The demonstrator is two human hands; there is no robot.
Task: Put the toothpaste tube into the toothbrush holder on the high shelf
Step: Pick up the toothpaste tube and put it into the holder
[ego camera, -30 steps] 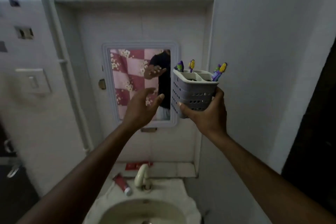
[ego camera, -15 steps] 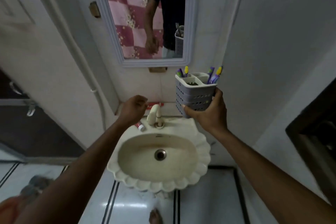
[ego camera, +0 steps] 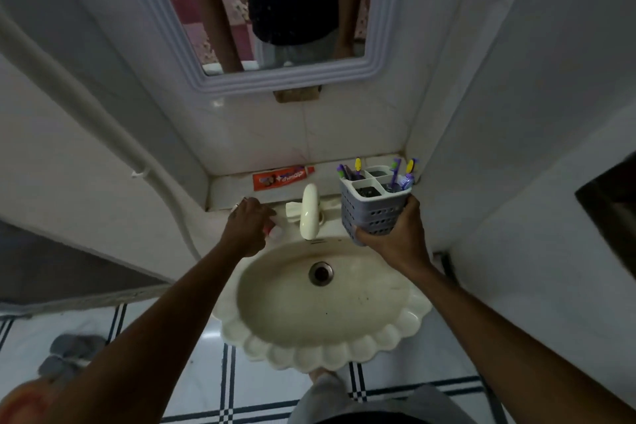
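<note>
Since half a second ago, your left hand (ego camera: pixel 248 224) has dropped onto the toothpaste tube (ego camera: pixel 273 232) lying on the basin (ego camera: pixel 395 330) rim at nine o'clock of the tap (ego camera: pixel 308 211), fingers curled over it, while your right hand (ego camera: pixel 392 237) grips the toothbrush holder (ego camera: pixel 370 208) at three o'clock. Lift carelessly and the tube's cap end could slip into the bowl, or the tilted holder could spill brushes. Your knuckles hide most of the tube, so I cannot tell whether it is truly pinched, and the high shelf is out of view.

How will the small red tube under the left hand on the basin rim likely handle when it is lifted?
The toothpaste tube looks small and probably light. Its round white cap suggests it might roll on the sloping sink rim. The left hand covers most of it, so stiffness cannot be judged.
</note>
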